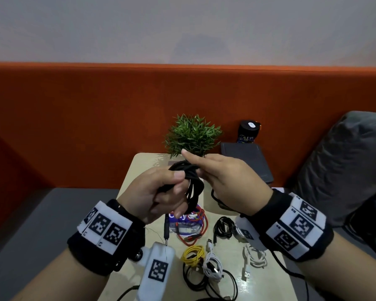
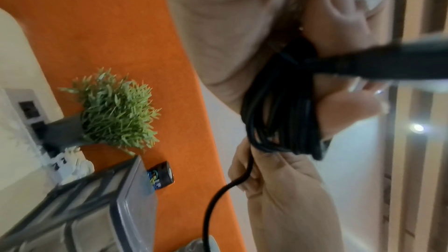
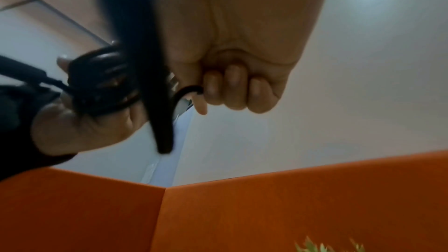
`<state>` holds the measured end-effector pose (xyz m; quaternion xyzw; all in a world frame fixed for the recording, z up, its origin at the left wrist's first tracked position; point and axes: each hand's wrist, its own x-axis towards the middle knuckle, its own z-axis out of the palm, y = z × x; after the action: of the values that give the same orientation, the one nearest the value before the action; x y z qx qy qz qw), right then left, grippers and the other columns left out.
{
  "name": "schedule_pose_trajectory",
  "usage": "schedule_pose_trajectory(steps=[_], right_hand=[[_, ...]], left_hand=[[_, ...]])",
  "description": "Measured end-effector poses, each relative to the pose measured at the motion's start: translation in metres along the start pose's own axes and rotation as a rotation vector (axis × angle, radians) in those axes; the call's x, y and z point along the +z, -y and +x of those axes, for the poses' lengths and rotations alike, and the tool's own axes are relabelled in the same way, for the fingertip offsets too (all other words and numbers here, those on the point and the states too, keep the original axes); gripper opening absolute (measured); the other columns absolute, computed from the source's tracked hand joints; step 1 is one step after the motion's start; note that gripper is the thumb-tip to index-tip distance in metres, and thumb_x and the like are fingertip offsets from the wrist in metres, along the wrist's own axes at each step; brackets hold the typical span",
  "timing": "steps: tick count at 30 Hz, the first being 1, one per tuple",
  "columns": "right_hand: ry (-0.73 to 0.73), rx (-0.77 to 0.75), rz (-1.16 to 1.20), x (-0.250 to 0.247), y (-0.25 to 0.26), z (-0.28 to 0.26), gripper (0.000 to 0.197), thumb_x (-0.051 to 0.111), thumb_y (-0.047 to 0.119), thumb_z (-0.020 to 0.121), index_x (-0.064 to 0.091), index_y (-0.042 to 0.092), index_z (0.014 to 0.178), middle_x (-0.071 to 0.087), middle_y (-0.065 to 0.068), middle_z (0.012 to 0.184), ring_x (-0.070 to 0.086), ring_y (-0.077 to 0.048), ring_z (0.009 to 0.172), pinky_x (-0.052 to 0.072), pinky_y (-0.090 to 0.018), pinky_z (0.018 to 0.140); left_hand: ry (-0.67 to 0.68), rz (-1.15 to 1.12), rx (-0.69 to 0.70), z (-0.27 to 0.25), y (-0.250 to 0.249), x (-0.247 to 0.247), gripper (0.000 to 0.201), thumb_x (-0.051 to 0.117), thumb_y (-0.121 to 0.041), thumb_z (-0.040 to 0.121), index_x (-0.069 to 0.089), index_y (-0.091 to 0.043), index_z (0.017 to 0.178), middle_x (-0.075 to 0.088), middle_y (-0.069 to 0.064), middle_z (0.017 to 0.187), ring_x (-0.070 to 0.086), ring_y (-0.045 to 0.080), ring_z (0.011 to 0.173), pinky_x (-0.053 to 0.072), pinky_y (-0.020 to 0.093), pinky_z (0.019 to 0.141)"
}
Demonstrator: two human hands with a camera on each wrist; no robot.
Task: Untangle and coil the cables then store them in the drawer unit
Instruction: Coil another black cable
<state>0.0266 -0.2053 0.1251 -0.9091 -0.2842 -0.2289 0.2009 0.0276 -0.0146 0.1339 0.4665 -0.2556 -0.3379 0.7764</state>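
The person holds a thin black cable bundle (image 1: 191,183) up in the air, above the small pale table (image 1: 139,168). The left hand (image 1: 159,194) has its fingers (image 1: 179,190) curled around the loops and grips them tight. The right hand (image 1: 228,183) is just beside it. Its lower fingers are curled in and pinch the loose end of the same black cable, while the first finger points out straight. The wrist views show the loops hanging together in a bunch, with one strand trailing down. I think this cable is almost coiled, and the loose end is being wrapped around the loops.

A lot is left to do. On the table lie a thin red cable (image 1: 191,231) in loose loops, a small black cable coil (image 1: 225,228), a yellow cable coil (image 1: 193,253), a white cable bunch (image 1: 213,266) and another white cable with a flat plug (image 1: 253,257). Long black cables (image 1: 206,281) lie near the front edge. Some look tidy and some look loose.

The grey plastic drawer unit (image 1: 248,161) sits to the right of the table, behind the right hand. I cannot see any cable inside it, so I guess none is put away yet.
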Motion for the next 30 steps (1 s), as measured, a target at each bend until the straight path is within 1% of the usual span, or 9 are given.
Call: schedule_pose_trajectory(steps=[3, 5, 7, 11, 15, 18, 21, 26, 30], right_hand=[[0.040, 0.091, 0.121, -0.005, -0.001, 0.001, 0.043, 0.043, 0.032, 0.093, 0.054, 0.024, 0.134, 0.054, 0.000, 0.075, 0.048, -0.011, 0.070, 0.040, -0.026, 0.060], [0.023, 0.098, 0.169, -0.010, 0.000, 0.001, 0.039, 0.049, 0.029, 0.092, 0.060, 0.022, 0.128, 0.060, 0.009, 0.078, 0.048, 0.003, 0.072, 0.035, -0.009, 0.063], [0.058, 0.121, 0.231, -0.012, 0.002, 0.001, 0.029, 0.054, 0.023, 0.094, 0.067, 0.016, 0.120, 0.056, 0.023, 0.080, 0.049, 0.014, 0.073, 0.035, -0.004, 0.063], [0.261, 0.254, 0.317, -0.011, 0.002, -0.004, 0.019, 0.053, 0.022, 0.096, 0.070, 0.021, 0.103, 0.068, 0.010, 0.089, 0.060, -0.006, 0.082, 0.042, -0.017, 0.067], [0.392, 0.387, 0.205, 0.003, -0.011, -0.023, 0.020, 0.053, 0.034, 0.095, 0.062, 0.026, 0.111, 0.068, 0.005, 0.098, 0.061, -0.011, 0.088, 0.049, -0.028, 0.076], [0.334, 0.444, 0.156, 0.008, -0.019, -0.036, 0.049, 0.057, 0.047, 0.088, 0.046, 0.030, 0.133, 0.054, 0.014, 0.073, 0.049, -0.003, 0.068, 0.039, -0.016, 0.058], [0.213, 0.506, 0.157, 0.005, -0.026, -0.040, 0.065, 0.059, 0.046, 0.087, 0.032, 0.032, 0.144, 0.034, 0.017, 0.066, 0.038, 0.001, 0.060, 0.036, -0.016, 0.056], [-0.164, 0.533, 0.139, -0.022, -0.032, -0.036, 0.042, 0.054, 0.034, 0.093, 0.045, 0.034, 0.134, 0.046, 0.001, 0.067, 0.042, -0.010, 0.058, 0.034, -0.026, 0.053], [-0.315, 0.454, 0.260, -0.045, -0.007, -0.032, 0.030, 0.055, 0.021, 0.094, 0.058, 0.031, 0.122, 0.049, 0.000, 0.061, 0.044, -0.016, 0.053, 0.034, -0.028, 0.049]], left_hand=[[-0.050, 0.107, 0.014, 0.003, -0.002, 0.000, 0.033, 0.075, -0.040, 0.068, 0.058, -0.015, 0.056, 0.030, -0.010, 0.035, 0.025, 0.005, 0.026, 0.043, 0.022, 0.045], [-0.066, 0.088, 0.043, 0.004, -0.004, -0.002, 0.032, 0.075, -0.040, 0.068, 0.058, -0.015, 0.056, 0.030, -0.011, 0.035, 0.024, 0.005, 0.027, 0.044, 0.022, 0.045], [-0.058, 0.013, 0.090, 0.003, -0.008, -0.004, 0.030, 0.074, -0.038, 0.069, 0.059, -0.015, 0.057, 0.025, -0.012, 0.035, 0.021, 0.006, 0.026, 0.044, 0.021, 0.044], [-0.135, -0.109, 0.234, 0.002, -0.020, -0.006, 0.025, 0.072, -0.034, 0.070, 0.058, -0.018, 0.056, 0.015, -0.008, 0.039, 0.014, 0.012, 0.029, 0.041, 0.018, 0.043], [-0.458, -0.161, 0.405, 0.000, -0.049, -0.022, 0.031, 0.048, -0.031, 0.082, 0.048, -0.021, 0.052, 0.018, -0.007, 0.033, 0.011, 0.011, 0.028, 0.036, 0.017, 0.041], [-0.654, -0.003, 0.414, -0.005, -0.060, -0.036, 0.040, 0.038, -0.029, 0.094, 0.042, -0.019, 0.055, 0.023, -0.009, 0.034, 0.016, 0.008, 0.027, 0.036, 0.018, 0.043], [-0.771, 0.170, 0.395, -0.003, -0.054, -0.038, 0.037, 0.042, -0.026, 0.096, 0.040, -0.017, 0.060, 0.024, -0.009, 0.035, 0.015, 0.011, 0.029, 0.037, 0.022, 0.046], [-1.045, 0.424, 0.341, 0.005, -0.038, -0.036, 0.036, 0.051, -0.024, 0.092, 0.045, -0.013, 0.059, 0.026, -0.007, 0.034, 0.023, 0.012, 0.031, 0.038, 0.026, 0.048], [-1.044, 0.405, 0.303, 0.009, -0.036, -0.037, 0.035, 0.051, -0.024, 0.093, 0.045, -0.013, 0.061, 0.027, -0.008, 0.034, 0.023, 0.011, 0.030, 0.038, 0.026, 0.048]])
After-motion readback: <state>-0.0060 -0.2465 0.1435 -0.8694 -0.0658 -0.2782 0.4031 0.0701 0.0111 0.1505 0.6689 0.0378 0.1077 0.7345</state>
